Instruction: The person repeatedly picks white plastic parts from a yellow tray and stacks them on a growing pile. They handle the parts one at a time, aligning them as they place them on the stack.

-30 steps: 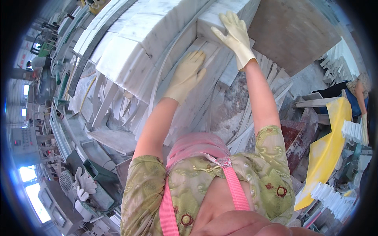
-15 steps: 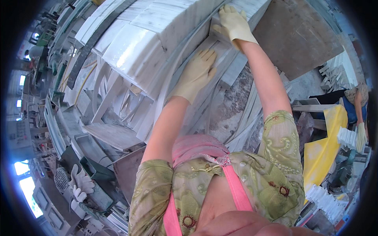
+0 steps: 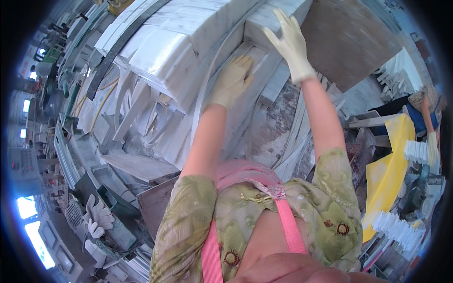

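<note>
Both hands wear cream rubber gloves. My left hand lies palm down on a whitish, dusty ledge, fingers stretched forward with nothing held. Farther forward and to the right, my right hand is spread wide, thumb out, and holds nothing. It overlaps the side of a short white stone stack; whether it touches the stack cannot be made out. Left of both hands stands a long stack of thin white slabs with grey veins. A pale curved strip runs between that stack and the ledge.
A large brown board leans beyond my right arm. Thin strips and offcuts lie below it. Yellow cloth hangs at right, near a co-worker's gloved hand. A dark green bin and white gloves are at lower left.
My right hand has come off the short stack's top and shifted slightly right and nearer, its fingers spreading. My left hand stays flat on the ledge. The whole view has shifted a little.
</note>
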Available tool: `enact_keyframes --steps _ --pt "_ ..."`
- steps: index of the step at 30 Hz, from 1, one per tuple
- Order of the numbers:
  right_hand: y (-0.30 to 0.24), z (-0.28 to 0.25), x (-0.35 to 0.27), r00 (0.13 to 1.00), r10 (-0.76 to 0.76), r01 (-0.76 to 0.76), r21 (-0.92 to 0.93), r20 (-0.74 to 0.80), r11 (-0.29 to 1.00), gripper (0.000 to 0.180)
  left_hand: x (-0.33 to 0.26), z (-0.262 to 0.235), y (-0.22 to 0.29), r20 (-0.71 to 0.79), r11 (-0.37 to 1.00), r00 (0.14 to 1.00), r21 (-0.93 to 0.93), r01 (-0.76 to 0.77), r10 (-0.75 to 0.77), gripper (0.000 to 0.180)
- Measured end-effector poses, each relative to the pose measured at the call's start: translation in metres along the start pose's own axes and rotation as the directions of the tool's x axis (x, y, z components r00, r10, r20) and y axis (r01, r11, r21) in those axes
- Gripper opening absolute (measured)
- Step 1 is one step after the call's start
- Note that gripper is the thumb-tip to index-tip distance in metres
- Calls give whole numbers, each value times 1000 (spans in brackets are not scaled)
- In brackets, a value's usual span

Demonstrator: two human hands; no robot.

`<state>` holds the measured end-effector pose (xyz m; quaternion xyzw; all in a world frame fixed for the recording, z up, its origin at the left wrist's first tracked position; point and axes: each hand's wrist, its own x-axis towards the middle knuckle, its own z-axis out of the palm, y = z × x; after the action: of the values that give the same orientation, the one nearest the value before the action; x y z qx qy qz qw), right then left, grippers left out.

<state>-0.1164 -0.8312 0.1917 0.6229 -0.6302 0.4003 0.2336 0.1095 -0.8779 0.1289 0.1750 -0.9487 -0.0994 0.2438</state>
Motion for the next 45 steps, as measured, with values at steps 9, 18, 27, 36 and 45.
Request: enact_keyframes --steps 9,18,27,36,45 --pt "-110 -214 -503 297 870 -928 -95 394 360 46 5 -16 7 122 996 989 -39 84 -78 57" --pt "-202 -338 -669 -342 760 -909 -400 553 -117 46 23 -112 33 165 179 724 -910 373 -669 64" --pt "-129 -267 -595 -9 878 -966 224 479 -132 43 35 -44 3 -363 620 596 -723 306 -717 38" --pt "-37 -223 -328 522 715 -844 164 465 510 48 -62 -52 61 -187 305 599 -947 101 -779 41" --pt "29 -57 7 900 311 -343 54 307 938 39 -143 -80 66 -110 735 767 -396 550 -633 45"
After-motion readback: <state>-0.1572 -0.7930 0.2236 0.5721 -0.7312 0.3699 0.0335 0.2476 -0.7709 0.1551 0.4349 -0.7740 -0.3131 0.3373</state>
